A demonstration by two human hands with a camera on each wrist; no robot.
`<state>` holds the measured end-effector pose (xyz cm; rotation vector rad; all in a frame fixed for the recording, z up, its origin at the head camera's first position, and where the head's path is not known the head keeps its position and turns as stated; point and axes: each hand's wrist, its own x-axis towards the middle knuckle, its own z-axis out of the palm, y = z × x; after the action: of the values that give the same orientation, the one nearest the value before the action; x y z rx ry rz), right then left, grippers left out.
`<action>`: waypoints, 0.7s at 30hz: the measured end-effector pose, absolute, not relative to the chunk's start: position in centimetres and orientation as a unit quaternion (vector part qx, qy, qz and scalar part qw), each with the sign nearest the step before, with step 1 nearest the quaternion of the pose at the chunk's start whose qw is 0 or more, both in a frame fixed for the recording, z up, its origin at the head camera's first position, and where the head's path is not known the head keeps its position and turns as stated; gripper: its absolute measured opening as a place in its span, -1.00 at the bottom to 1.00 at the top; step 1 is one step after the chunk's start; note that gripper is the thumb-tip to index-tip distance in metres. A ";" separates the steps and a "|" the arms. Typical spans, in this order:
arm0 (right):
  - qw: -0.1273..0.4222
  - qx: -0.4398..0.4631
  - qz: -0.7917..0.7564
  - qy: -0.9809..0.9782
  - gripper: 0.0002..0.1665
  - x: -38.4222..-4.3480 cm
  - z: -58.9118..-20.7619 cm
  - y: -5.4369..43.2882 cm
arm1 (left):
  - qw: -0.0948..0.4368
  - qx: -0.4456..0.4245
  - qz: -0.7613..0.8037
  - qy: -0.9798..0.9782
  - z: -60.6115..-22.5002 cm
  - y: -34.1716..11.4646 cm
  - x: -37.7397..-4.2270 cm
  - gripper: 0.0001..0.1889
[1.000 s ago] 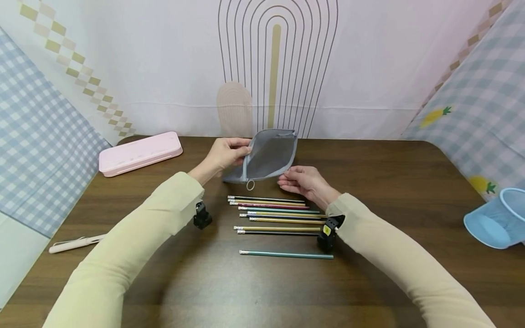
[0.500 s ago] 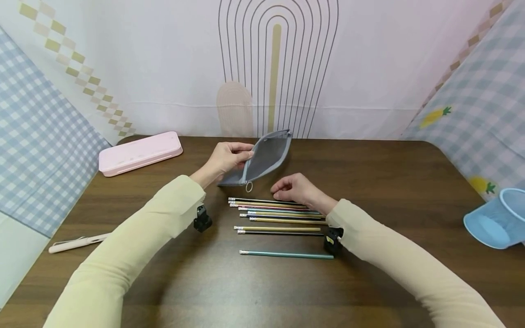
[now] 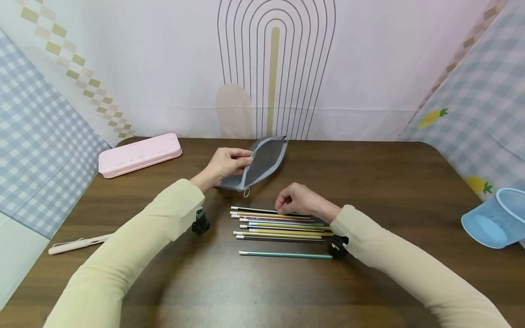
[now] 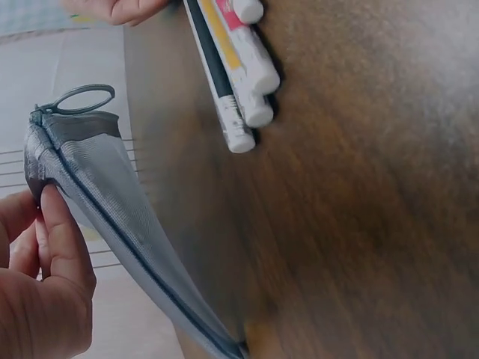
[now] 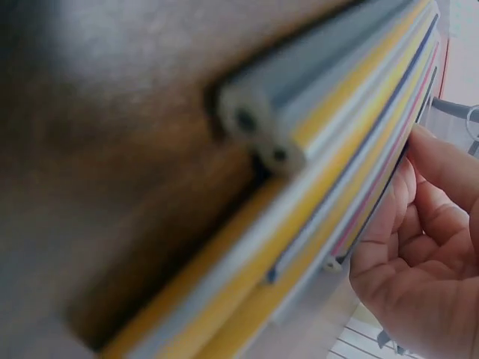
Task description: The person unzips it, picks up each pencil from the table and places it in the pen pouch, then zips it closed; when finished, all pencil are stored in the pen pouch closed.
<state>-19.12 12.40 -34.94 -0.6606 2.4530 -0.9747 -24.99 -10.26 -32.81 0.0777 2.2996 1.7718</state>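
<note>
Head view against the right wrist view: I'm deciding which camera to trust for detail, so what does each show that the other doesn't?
Only the head view shows the left hand pinching the grey pouch, plus the white pen and the blue mesh cup.

Only the right wrist view makes out dark cores in blunt pencil ends.

Both share the right hand, its fingers curled at the edge of the row of pencils, and some of the pouch, just a sliver in the wrist view.

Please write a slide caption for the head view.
Left hand holds an open pouch; right hand touches the pencils.
</note>
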 end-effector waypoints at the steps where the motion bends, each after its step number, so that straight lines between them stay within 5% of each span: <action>1: 0.209 -0.243 -0.344 0.882 -0.98 -19.0 -34.9 12.5 | 0.121 0.026 0.607 0.785 -32.9 -10.2 -25.0 -0.65; 17: 0.125 -0.275 -0.224 0.927 -0.90 -19.9 -34.2 16.6 | 0.142 0.011 0.615 0.775 -33.2 -9.9 -24.9 -0.63; 21: 0.179 -0.182 -0.313 0.915 -0.94 -21.1 -34.0 18.9 | 0.143 0.008 0.619 0.772 -33.3 -9.9 -24.9 -0.63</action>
<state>-21.08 18.88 -33.99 -0.5144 2.5866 -0.8850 -24.94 -9.89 -33.32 0.0243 2.2284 1.7854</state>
